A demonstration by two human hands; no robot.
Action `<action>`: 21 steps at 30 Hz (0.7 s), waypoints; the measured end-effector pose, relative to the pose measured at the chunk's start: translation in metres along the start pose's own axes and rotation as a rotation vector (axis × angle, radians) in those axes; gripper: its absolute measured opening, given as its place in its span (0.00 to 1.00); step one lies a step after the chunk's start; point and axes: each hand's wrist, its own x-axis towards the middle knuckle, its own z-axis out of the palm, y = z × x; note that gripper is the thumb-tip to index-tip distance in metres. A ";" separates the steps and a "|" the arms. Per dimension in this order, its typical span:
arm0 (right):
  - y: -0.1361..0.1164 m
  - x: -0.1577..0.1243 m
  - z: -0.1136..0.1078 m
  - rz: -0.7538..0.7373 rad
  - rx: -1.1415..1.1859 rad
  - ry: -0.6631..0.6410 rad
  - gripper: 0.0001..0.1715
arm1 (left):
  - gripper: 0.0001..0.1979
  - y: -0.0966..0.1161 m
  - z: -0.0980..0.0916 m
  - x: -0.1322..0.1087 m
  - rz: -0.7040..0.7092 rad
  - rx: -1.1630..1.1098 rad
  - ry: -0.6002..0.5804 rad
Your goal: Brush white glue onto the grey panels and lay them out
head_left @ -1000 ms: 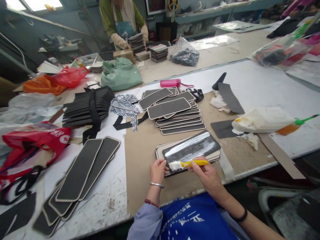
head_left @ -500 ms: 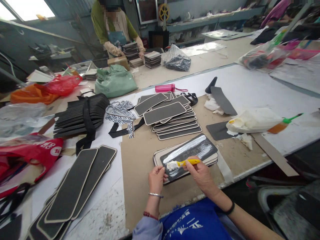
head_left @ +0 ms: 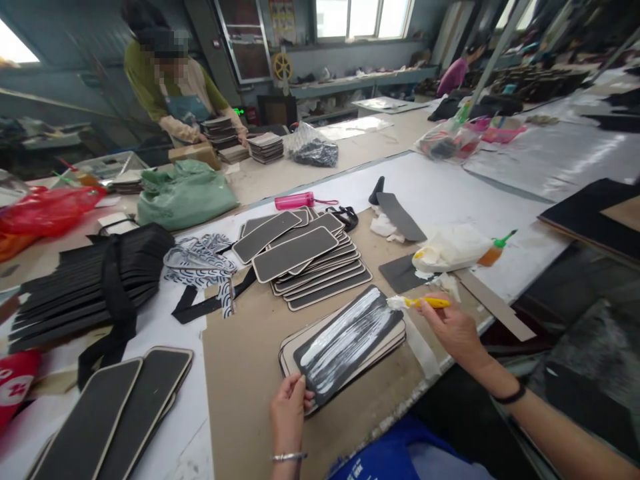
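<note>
My left hand (head_left: 289, 405) pinches the near left corner of a black rounded panel (head_left: 349, 341) smeared with white glue. This panel tops a small stack of beige-edged panels on brown cardboard (head_left: 245, 360). My right hand (head_left: 450, 327) grips a yellow-handled brush (head_left: 423, 303) with white glue on its bristles, held just past the panel's far right end. A fanned pile of black panels (head_left: 305, 257) lies farther back.
A white glue container (head_left: 450, 248) and an orange squeeze bottle (head_left: 495, 249) sit to the right. Bundled black pieces (head_left: 90, 280), more panels (head_left: 115, 413), a green bag (head_left: 185, 193) and a pink bottle (head_left: 295, 200) lie around. Another person (head_left: 170, 87) handles stacks at the far table.
My right hand swept the brush from the panel's near left end to beyond its far right end, leaving more white streaks. The view swung up and to the right.
</note>
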 end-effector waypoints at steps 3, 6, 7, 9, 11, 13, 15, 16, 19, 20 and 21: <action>-0.010 -0.006 -0.003 -0.169 -0.001 -0.006 0.11 | 0.28 -0.002 -0.001 0.001 0.003 0.000 0.001; -0.021 -0.018 -0.002 -0.273 0.040 -0.044 0.07 | 0.28 -0.003 0.000 0.001 0.000 -0.003 0.014; -0.024 -0.022 -0.002 -0.276 0.053 -0.062 0.07 | 0.28 -0.003 0.000 0.001 0.002 -0.006 0.021; -0.027 -0.027 -0.003 -0.254 0.073 -0.082 0.06 | 0.28 -0.003 0.001 0.001 0.008 -0.010 0.036; -0.028 -0.029 -0.005 -0.238 0.083 -0.068 0.06 | 0.28 -0.002 0.001 0.001 0.012 -0.007 0.041; -0.027 -0.027 -0.008 -0.242 0.096 -0.054 0.06 | 0.28 -0.002 0.001 0.000 0.017 0.006 0.040; -0.028 -0.024 -0.009 -0.230 0.118 -0.074 0.06 | 0.28 -0.003 0.000 0.000 0.038 0.017 0.057; -0.028 -0.022 -0.007 -0.210 0.133 -0.087 0.06 | 0.28 -0.004 0.000 0.000 0.049 0.021 0.067; -0.029 -0.012 0.002 -0.116 0.169 -0.077 0.08 | 0.28 -0.006 0.001 0.000 0.069 0.026 0.084; -0.028 -0.009 0.006 -0.089 0.177 -0.062 0.09 | 0.27 -0.007 0.002 0.000 0.070 0.029 0.089; -0.026 -0.005 0.010 -0.066 0.181 -0.049 0.09 | 0.27 -0.007 0.004 -0.001 0.070 0.035 0.103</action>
